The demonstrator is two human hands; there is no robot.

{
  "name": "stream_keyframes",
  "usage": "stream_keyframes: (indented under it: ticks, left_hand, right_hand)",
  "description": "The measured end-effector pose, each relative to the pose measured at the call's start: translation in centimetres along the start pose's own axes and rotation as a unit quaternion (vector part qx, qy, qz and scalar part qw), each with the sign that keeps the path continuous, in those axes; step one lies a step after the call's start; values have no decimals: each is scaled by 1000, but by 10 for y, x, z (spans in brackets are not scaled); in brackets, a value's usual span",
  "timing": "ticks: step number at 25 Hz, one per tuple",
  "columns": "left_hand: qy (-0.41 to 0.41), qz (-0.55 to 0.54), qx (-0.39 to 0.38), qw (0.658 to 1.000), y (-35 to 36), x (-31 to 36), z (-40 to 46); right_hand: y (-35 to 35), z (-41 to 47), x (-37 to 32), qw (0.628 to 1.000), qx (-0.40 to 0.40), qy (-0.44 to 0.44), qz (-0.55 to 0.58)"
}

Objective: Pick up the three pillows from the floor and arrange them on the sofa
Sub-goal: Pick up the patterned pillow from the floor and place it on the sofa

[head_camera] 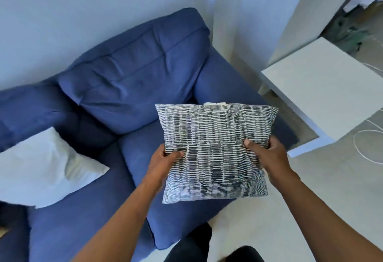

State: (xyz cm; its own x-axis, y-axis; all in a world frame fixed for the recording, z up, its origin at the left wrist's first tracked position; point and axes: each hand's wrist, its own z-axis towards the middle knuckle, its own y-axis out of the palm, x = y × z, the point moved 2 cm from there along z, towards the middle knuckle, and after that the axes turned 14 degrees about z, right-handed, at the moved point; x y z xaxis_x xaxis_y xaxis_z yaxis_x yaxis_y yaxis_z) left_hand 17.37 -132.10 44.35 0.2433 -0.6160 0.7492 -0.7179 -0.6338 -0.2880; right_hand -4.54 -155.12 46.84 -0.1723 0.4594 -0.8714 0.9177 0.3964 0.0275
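I hold a black-and-white patterned pillow [215, 149] flat in the air above the right seat of the blue sofa [128, 87]. My left hand [163, 162] grips the pillow's left edge, thumb on top. On its right edge my right hand [267, 154] grips the same way. A plain white pillow [43, 168] leans on the sofa's left seat against the back cushion. No third pillow is in view.
A white low table [323, 95] stands to the right of the sofa's armrest. White cable loops [371, 143] lie on the pale floor beside it. A white wall runs behind the sofa, and clutter sits at the top right corner.
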Motion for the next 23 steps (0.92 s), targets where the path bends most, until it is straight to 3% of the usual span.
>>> stream_keyframes:
  ticks: [5, 13, 23]
  left_hand:
    - [-39, -7, 65, 997, -56, -14, 40]
    - [-131, -82, 160, 975, -85, -26, 60]
    - [-109, -62, 248, 961, -145, -18, 176]
  right_hand:
    - [88, 53, -15, 994, -100, 32, -33]
    - [179, 124, -21, 966, -222, 90, -101]
    - [294, 222, 3, 964, -232, 3, -132]
